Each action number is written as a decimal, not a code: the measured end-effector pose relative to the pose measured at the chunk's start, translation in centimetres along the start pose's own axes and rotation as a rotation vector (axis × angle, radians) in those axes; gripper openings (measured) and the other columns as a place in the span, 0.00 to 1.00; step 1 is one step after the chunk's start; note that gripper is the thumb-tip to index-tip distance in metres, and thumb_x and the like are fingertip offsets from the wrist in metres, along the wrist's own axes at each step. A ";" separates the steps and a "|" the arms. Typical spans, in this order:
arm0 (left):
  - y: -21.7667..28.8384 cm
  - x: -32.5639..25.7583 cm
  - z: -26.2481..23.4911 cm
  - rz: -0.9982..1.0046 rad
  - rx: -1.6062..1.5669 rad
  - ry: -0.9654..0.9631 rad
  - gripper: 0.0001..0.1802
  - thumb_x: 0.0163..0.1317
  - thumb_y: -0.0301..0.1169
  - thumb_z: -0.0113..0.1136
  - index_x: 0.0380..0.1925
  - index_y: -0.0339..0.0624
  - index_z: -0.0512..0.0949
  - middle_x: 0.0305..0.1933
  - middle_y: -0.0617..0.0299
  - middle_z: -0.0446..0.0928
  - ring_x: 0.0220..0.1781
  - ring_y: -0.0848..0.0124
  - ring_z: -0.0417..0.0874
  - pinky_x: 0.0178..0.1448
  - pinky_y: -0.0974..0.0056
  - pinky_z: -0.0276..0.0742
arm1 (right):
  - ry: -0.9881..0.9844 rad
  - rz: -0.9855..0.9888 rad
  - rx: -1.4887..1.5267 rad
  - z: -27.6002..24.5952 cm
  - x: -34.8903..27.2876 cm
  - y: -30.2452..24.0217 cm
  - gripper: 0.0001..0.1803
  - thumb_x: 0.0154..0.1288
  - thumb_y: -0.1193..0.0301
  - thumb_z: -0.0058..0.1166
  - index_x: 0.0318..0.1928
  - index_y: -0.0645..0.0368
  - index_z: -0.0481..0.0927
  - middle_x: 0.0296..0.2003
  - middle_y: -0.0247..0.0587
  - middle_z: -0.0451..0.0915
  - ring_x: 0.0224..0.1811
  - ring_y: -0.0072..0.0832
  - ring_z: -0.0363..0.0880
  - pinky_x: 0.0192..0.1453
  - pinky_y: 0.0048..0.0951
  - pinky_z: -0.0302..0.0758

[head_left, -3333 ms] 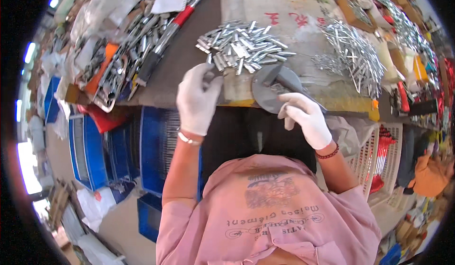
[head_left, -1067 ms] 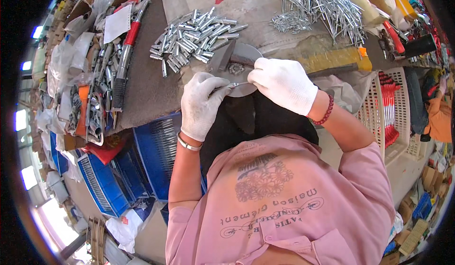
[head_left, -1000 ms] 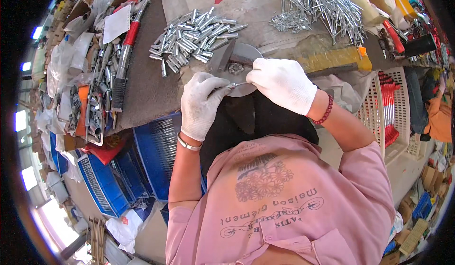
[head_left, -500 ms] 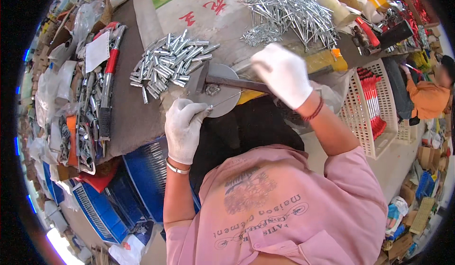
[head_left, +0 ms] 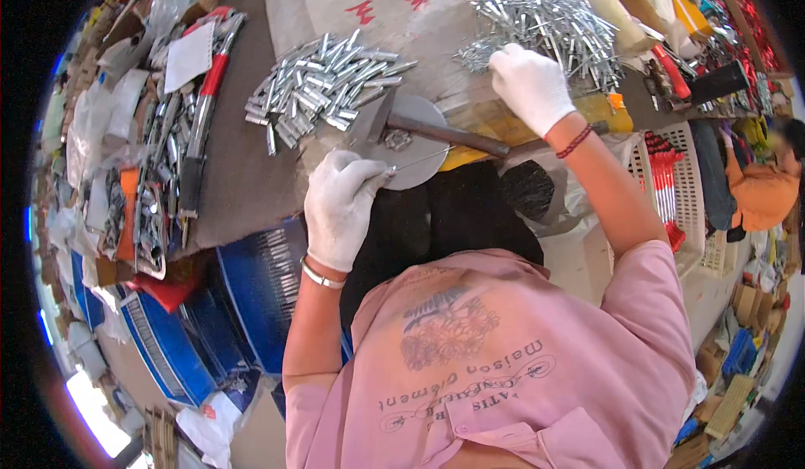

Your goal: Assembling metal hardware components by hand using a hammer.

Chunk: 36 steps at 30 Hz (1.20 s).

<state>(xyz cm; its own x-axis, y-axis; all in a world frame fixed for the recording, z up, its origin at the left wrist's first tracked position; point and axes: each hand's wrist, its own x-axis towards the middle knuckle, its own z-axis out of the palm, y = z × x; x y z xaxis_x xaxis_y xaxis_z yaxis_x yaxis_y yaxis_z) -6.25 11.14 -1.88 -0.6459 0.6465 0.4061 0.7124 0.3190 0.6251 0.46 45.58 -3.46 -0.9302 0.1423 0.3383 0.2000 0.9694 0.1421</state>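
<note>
My left hand (head_left: 340,209), in a white glove, pinches one end of a thin metal rod (head_left: 423,159) over the near edge of a round grey metal plate (head_left: 419,175). A hammer (head_left: 444,132) lies across the plate, its handle pointing right, beside a little cluster of small metal parts (head_left: 397,139). My right hand (head_left: 532,90), also gloved, reaches to a heap of small metal pieces (head_left: 476,54), its fingers curled together. Whatever may be between those fingertips is hidden. Left of the plate lies a pile of silvery metal sleeves (head_left: 323,87).
Long thin metal rods (head_left: 558,16) are heaped at the back right. Tools with red handles (head_left: 671,73) lie farther right, above a white plastic basket (head_left: 689,167) of red-and-silver parts. Hardware and a long red-and-black bar (head_left: 205,108) crowd the left side. Another person (head_left: 763,184) sits at far right.
My right hand has gone from above the hammer handle to the heap of small pieces, farther back. My left hand still holds the rod over the plate. The whole view has shifted slightly.
</note>
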 end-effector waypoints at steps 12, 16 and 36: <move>-0.5 -0.5 0.3 0.003 0.017 0.018 0.09 0.54 0.25 0.76 0.35 0.49 0.88 0.36 0.59 0.80 0.42 0.55 0.84 0.46 0.54 0.79 | 0.086 -0.154 0.956 -5.8 -2.6 -12.3 0.05 0.60 0.78 0.66 0.37 0.58 0.86 0.44 0.40 0.85 0.49 0.42 0.85 0.57 0.39 0.80; -0.6 -0.6 0.4 0.021 0.015 0.062 0.11 0.52 0.24 0.76 0.35 0.48 0.87 0.37 0.60 0.80 0.43 0.55 0.84 0.46 0.53 0.80 | 0.081 -0.181 0.931 -5.3 -2.7 -13.8 0.04 0.59 0.75 0.67 0.36 0.55 0.86 0.46 0.37 0.85 0.52 0.42 0.83 0.62 0.43 0.76; -0.9 -0.8 0.7 0.033 0.068 0.076 0.10 0.52 0.26 0.76 0.35 0.47 0.85 0.37 0.59 0.80 0.42 0.54 0.84 0.46 0.53 0.80 | 0.135 -0.167 0.867 -4.5 -2.9 -14.8 0.03 0.60 0.74 0.67 0.35 0.53 0.86 0.44 0.35 0.85 0.51 0.42 0.82 0.60 0.44 0.74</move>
<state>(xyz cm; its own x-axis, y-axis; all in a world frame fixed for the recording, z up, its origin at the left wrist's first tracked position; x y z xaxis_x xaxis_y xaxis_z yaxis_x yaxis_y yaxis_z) -6.16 10.80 -3.24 -0.6390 0.6039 0.4765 0.7487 0.3462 0.5653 1.54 29.94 -2.38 -0.8711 0.0138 0.4908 -0.2892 0.7934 -0.5356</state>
